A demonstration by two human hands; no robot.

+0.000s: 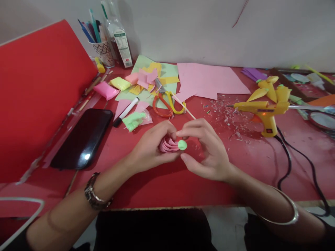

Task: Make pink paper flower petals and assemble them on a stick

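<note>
My left hand is closed around a small stack of pink paper petals, held just above the red table. My right hand pinches a small round green clay disc between thumb and forefinger and holds it against the pink petals. A thin wooden stick lies just behind my hands. A watch is on my left wrist and a bangle on my right.
A black phone lies at left beside a red paper sheet. Scissors, a marker, green clay, paper scraps and pink paper lie behind. A yellow glue gun with cord stands at right. A pen cup and bottle stand at the wall.
</note>
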